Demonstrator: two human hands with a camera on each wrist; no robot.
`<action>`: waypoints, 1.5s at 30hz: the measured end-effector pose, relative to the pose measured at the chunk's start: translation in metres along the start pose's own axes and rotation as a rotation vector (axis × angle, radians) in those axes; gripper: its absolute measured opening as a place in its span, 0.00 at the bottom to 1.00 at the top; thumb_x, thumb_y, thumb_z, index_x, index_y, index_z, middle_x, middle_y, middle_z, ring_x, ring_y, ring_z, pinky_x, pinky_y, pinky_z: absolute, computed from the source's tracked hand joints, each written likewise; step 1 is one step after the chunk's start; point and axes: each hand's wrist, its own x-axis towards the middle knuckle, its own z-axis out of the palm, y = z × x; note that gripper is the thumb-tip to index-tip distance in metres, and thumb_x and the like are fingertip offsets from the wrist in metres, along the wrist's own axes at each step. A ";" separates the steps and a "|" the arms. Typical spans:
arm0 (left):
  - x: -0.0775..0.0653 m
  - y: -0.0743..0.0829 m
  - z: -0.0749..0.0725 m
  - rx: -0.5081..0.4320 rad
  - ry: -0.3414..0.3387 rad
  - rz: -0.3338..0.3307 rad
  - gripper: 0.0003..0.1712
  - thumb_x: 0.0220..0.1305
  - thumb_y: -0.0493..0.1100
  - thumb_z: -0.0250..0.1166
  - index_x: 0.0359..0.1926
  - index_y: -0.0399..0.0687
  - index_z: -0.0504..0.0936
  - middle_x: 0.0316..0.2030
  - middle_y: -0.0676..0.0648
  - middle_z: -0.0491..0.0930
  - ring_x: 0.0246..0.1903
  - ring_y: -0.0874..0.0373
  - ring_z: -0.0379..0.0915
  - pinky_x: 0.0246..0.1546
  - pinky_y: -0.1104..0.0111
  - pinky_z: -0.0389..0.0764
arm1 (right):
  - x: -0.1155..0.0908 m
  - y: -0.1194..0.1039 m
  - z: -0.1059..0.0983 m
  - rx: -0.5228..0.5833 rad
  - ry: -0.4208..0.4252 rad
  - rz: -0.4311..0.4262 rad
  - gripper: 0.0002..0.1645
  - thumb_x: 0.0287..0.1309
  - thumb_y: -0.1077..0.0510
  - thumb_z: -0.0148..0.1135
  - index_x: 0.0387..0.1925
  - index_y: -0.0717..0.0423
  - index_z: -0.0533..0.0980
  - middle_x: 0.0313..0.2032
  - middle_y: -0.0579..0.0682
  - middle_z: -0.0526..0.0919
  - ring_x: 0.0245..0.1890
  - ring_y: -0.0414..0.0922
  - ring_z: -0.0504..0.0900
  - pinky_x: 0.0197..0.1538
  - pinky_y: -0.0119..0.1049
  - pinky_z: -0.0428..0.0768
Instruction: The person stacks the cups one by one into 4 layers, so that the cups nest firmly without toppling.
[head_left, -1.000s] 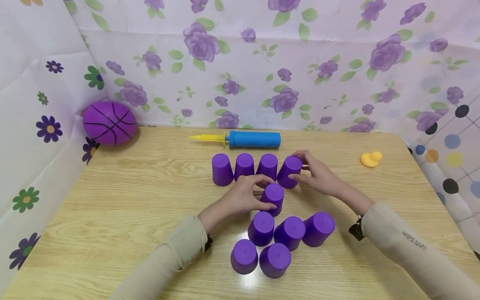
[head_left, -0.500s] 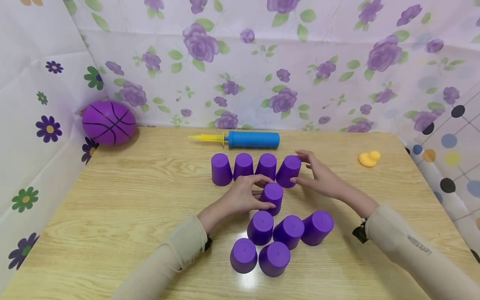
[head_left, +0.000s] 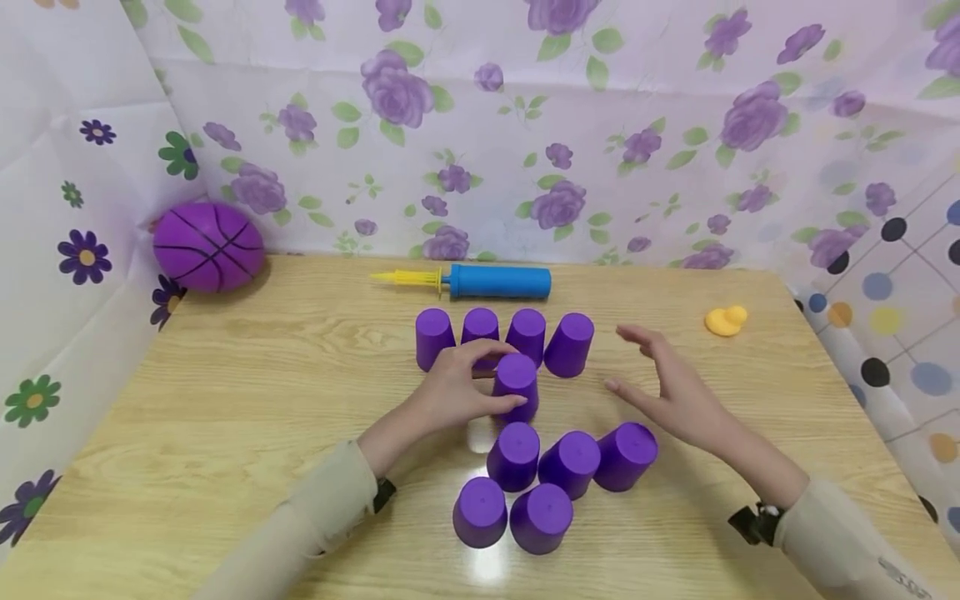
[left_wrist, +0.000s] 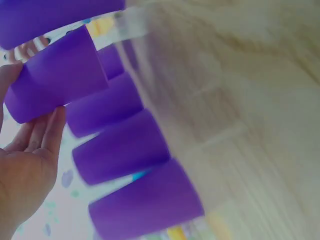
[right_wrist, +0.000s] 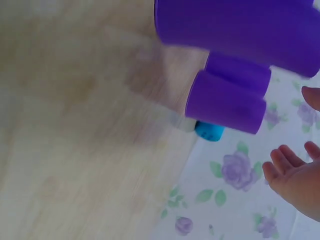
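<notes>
My left hand point(head_left: 450, 387) grips an upside-down purple cup point(head_left: 517, 373) between thumb and fingers, just in front of a back row of several upside-down purple cups. That gripped cup point(left_wrist: 57, 75) also shows in the left wrist view. To the right of the row's rightmost cup point(head_left: 570, 343), my right hand point(head_left: 678, 396) is held apart with spread fingers and nothing in it. Nearer to me stand three purple cups side by side, the middle one point(head_left: 570, 463) among them, and in front of those are two more, including a left cup point(head_left: 480, 512).
A blue and yellow hand pump point(head_left: 498, 282) lies behind the back row. A purple ball point(head_left: 208, 247) sits at the table's point(head_left: 247, 433) far left corner, and a yellow toy duck point(head_left: 725, 321) at the right. Flowered sheets stand behind and left.
My right hand has drawn away to the right from the back row's rightmost cup. My left hand has shifted its cup leftward and slightly back. The view has swung a little right.
</notes>
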 end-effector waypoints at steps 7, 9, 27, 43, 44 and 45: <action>-0.015 0.008 -0.035 -0.086 0.134 0.062 0.30 0.41 0.41 0.78 0.49 0.46 0.78 0.44 0.48 0.79 0.45 0.57 0.78 0.49 0.68 0.80 | -0.027 -0.013 0.007 0.026 -0.065 -0.055 0.37 0.58 0.59 0.62 0.66 0.53 0.58 0.64 0.52 0.66 0.63 0.49 0.65 0.65 0.27 0.63; -0.017 0.011 -0.045 -0.081 0.154 0.120 0.31 0.41 0.39 0.78 0.50 0.45 0.78 0.44 0.48 0.79 0.45 0.57 0.77 0.50 0.68 0.79 | -0.034 -0.015 0.006 0.032 -0.077 -0.059 0.35 0.59 0.60 0.61 0.66 0.50 0.59 0.63 0.50 0.67 0.62 0.48 0.66 0.63 0.21 0.61; 0.006 0.022 -0.081 -0.050 0.328 0.148 0.30 0.47 0.39 0.74 0.53 0.44 0.76 0.47 0.47 0.77 0.47 0.55 0.73 0.53 0.65 0.76 | -0.080 -0.016 0.009 0.072 -0.173 0.016 0.35 0.65 0.63 0.51 0.70 0.45 0.54 0.65 0.46 0.64 0.65 0.32 0.59 0.62 0.13 0.53; 0.029 0.008 -0.085 -0.144 0.301 -0.151 0.32 0.49 0.46 0.73 0.57 0.50 0.74 0.50 0.47 0.77 0.50 0.53 0.72 0.55 0.57 0.75 | -0.094 -0.006 0.019 0.004 -0.165 0.024 0.43 0.58 0.56 0.63 0.70 0.45 0.54 0.64 0.50 0.68 0.64 0.30 0.60 0.62 0.13 0.54; 0.029 0.007 -0.086 -0.147 0.296 -0.158 0.32 0.49 0.46 0.73 0.57 0.50 0.75 0.50 0.47 0.76 0.50 0.53 0.72 0.55 0.56 0.74 | -0.094 -0.006 0.019 0.001 -0.167 0.015 0.42 0.58 0.57 0.63 0.70 0.46 0.54 0.64 0.51 0.68 0.64 0.30 0.61 0.62 0.13 0.54; 0.028 0.007 -0.086 -0.149 0.294 -0.167 0.32 0.49 0.46 0.73 0.58 0.51 0.75 0.50 0.47 0.76 0.50 0.53 0.72 0.56 0.56 0.74 | -0.094 -0.006 0.019 -0.002 -0.168 0.014 0.42 0.58 0.57 0.63 0.70 0.45 0.54 0.64 0.50 0.68 0.64 0.30 0.61 0.62 0.13 0.54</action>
